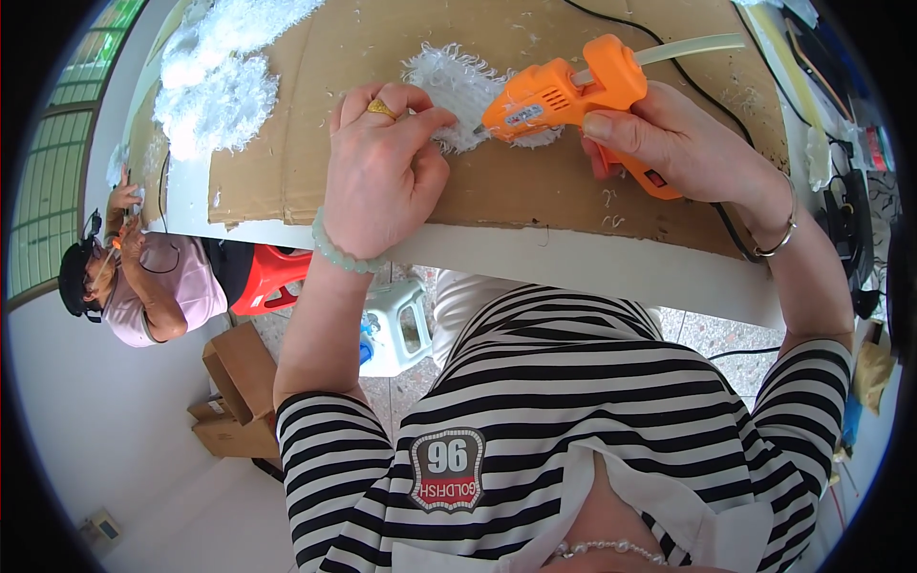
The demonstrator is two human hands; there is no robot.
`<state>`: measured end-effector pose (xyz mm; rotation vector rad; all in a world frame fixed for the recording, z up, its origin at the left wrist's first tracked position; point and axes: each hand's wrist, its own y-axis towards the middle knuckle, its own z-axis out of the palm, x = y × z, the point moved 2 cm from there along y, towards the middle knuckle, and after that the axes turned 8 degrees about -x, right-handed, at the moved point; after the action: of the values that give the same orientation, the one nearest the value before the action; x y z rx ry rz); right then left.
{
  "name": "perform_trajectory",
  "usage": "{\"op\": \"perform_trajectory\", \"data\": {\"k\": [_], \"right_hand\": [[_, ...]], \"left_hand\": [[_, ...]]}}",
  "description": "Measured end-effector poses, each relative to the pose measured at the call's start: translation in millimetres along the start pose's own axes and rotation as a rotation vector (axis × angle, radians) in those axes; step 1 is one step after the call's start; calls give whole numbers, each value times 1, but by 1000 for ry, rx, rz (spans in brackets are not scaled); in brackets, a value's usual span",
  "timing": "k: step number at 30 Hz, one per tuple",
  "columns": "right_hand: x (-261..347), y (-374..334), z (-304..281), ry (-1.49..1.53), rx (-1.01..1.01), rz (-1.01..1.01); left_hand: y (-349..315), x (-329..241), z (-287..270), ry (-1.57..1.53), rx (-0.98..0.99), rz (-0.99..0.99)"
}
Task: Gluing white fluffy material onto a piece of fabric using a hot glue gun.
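My right hand (659, 143) is wrapped round the handle of an orange hot glue gun (549, 95), a pale glue stick (693, 46) poking out of its back. The gun's nozzle points left, down at a piece of white shaggy fabric (458, 91) on the cardboard. At the left edge of that fabric is my left hand (387, 162), its fingers curled and thumb and forefinger pinched close to the nozzle. They seem to grip the edge of the fabric, though the fingertips partly hide it.
A heap of white shaggy fabric (220, 86) lies at the far left of the brown cardboard (315, 181) covering the table. A black cord (702, 91) runs behind the glue gun. At the left sits another person (153, 277). Below the table are a white stool (396, 329) and cardboard boxes (239, 382).
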<state>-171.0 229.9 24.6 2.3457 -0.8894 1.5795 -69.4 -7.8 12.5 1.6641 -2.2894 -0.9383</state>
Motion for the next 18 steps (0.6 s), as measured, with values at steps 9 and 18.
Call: {"op": "perform_trajectory", "data": {"k": [9,18], "right_hand": [[-3,5,3,-33,22,45],[4,8,5,-58,37,31]], "left_hand": [[1,0,0,-16,33,-9],[0,1,-1,-18,54,2]]}}
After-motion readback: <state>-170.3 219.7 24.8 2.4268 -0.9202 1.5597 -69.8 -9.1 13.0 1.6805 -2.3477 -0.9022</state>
